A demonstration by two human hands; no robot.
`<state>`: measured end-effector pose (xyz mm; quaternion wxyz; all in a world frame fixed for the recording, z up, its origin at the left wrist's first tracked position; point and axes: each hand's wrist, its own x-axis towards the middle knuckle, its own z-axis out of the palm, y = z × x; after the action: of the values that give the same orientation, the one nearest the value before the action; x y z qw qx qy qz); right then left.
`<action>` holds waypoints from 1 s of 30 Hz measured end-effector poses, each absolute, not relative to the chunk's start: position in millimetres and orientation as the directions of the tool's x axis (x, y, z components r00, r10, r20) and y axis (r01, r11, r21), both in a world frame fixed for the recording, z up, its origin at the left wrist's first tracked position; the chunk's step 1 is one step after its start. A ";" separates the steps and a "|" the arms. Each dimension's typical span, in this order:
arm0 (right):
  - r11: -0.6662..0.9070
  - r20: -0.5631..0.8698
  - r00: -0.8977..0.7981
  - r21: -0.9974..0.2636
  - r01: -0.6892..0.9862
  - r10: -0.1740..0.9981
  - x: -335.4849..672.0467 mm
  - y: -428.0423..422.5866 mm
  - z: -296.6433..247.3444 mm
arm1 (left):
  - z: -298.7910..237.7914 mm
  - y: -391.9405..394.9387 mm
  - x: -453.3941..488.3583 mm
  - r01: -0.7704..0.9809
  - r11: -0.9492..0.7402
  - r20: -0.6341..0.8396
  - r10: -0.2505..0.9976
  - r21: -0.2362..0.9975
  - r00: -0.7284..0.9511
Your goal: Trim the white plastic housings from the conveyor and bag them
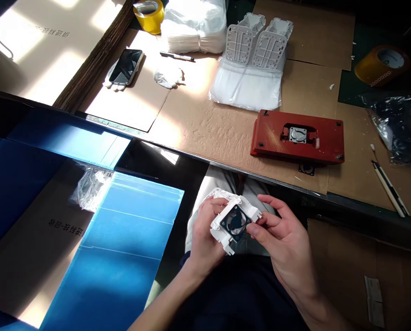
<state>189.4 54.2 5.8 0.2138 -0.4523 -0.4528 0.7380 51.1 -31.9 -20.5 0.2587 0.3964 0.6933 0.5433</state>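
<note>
Basically, the left hand (205, 239) wraps the left side of a white plastic housing (228, 220), and the right hand (284, 241) pinches its right end between thumb and fingers. A small black fan (235, 223) sits inside, both hands holding it below the counter's (205, 147) front edge.

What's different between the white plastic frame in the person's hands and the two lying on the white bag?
The frame held by the left hand and right hand carries a small square black fan; the two frames show none, only ribbed grid backs. It is held in the air, while they rest on the white bag. All are white plastic.
</note>
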 end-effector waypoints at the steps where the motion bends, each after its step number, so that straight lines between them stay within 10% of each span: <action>1: -0.496 -0.476 -0.493 -0.863 0.100 0.729 189.1 54.2 6.6 | -20.8 -31.9 51.1 0.267 0.094 0.073 0.830 0.959 -0.553; 30: -0.444 -0.467 -0.433 -0.881 0.161 0.771 184.8 53.5 17.0 | -18.7 -29.3 57.3 0.260 0.140 0.045 0.802 0.955 -0.596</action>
<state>184.8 53.5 17.0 0.2187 -0.4854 -0.4797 0.6975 57.3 -29.3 -18.7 0.2512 0.3730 0.7120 0.5393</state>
